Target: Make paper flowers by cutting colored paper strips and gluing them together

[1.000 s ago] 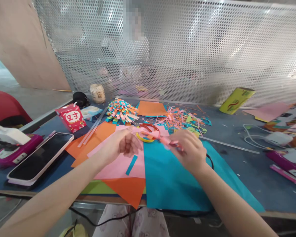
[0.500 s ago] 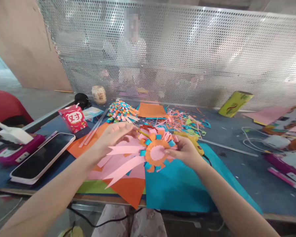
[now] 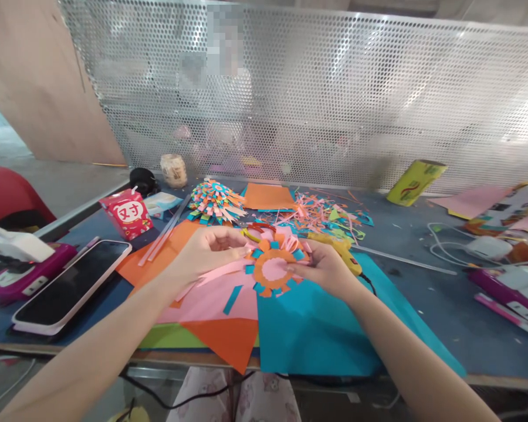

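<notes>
A paper rosette (image 3: 260, 271) with an orange ring, a pink middle and a fringe of blue, orange and pink strips is held up above the table. My right hand (image 3: 330, 268) grips its right edge, thumb on the front. At its left edge, my left hand (image 3: 213, 249) is closed with the thumb pressing on the fringe. A pink paper tail (image 3: 222, 271) stretches left from the rosette, partly under my left hand. Below lie a blue sheet (image 3: 317, 334), a pink sheet (image 3: 202, 305) with a small blue strip (image 3: 233, 299), and an orange sheet (image 3: 229, 340).
Behind my hands sit a pile of fringed paper pieces (image 3: 215, 202), orange sheets (image 3: 268, 197) and paper scraps (image 3: 321, 212). A yellow glue gun (image 3: 345, 252) lies beside my right hand. A phone (image 3: 73, 287) and a red packet (image 3: 127, 214) are at left.
My left hand has come down onto the rosette's left edge. The two forked pink tails that hung toward me are now swung up, mostly covered by that hand.
</notes>
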Demonstrator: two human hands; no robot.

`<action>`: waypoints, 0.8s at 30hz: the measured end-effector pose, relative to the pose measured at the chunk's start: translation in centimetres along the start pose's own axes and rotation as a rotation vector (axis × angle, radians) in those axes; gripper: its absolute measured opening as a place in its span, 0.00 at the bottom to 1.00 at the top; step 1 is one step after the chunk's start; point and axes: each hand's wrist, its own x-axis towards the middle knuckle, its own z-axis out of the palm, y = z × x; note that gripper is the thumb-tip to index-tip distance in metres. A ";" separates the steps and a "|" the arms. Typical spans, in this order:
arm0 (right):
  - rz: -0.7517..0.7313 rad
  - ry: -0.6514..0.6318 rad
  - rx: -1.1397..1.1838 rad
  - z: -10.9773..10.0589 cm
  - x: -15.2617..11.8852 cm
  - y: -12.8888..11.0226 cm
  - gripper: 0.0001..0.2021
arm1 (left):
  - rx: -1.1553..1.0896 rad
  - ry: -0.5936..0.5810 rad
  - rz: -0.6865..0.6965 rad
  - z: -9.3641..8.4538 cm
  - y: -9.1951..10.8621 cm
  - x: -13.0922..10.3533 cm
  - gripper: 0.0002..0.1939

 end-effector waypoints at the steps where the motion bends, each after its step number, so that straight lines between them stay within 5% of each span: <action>1: 0.000 -0.002 -0.003 0.0 0.0 -0.1 0.14 | 0.018 0.002 0.003 0.0 0.1 0.0 0.07; 12: 0.029 -0.122 -0.150 0.3 -0.3 0.0 0.15 | 0.163 -0.062 -0.062 0.8 -0.3 0.4 0.10; 24: 0.047 -0.093 0.011 0.5 -0.1 0.2 0.18 | 0.129 0.075 -0.048 0.6 -0.2 0.3 0.06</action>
